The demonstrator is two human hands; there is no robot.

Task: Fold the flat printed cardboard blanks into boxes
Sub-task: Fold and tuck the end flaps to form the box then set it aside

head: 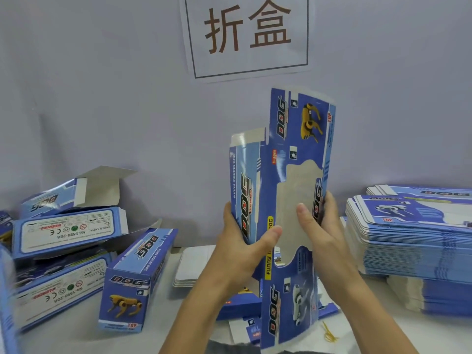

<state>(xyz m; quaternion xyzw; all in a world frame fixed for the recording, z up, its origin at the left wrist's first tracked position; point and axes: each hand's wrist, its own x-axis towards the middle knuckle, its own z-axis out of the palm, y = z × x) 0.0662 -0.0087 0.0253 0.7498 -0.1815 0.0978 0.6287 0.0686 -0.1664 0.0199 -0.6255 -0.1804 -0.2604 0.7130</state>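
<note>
I hold a blue printed cardboard blank (293, 139) upright in front of me, its long axis vertical and its panels bent slightly toward me. A cut-out window shows in its middle. My left hand (245, 241) grips its left panel, thumb across the front. My right hand (319, 226) grips the right edge, thumb on the window area and fingers behind. A tall stack of flat blanks (413, 241) sits at the right. Several folded boxes (132, 277) lie at the left.
A white table (76, 335) carries everything. A small pile of white cards (191, 267) lies behind my left wrist. More flat blanks (240, 305) lie under my arms. A yellow rubber band (329, 334) lies near the front. A paper sign (250, 34) hangs on the wall.
</note>
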